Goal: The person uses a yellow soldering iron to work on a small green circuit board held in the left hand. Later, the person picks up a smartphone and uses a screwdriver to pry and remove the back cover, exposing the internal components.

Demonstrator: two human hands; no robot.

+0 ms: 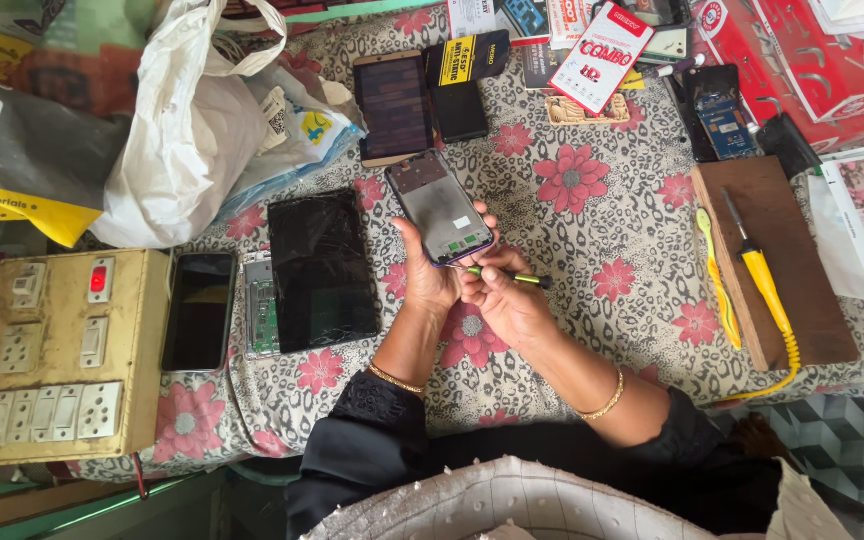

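left hand (430,272) holding phone (440,208), right hand (508,300) gripping screwdriver (508,277)

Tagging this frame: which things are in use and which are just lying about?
In use:
left hand
opened grey phone
right hand
thin green-handled tool

Lying about:
cracked black tablet
black phone
yellow-handled screwdriver
brown wooden board
white plastic bag
cream switchboard

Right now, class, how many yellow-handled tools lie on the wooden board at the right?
2: a yellow brush along the wooden board's left edge, and a yellow-handled iron with a coiled cord lying down its middle. Others may be hidden off-frame.
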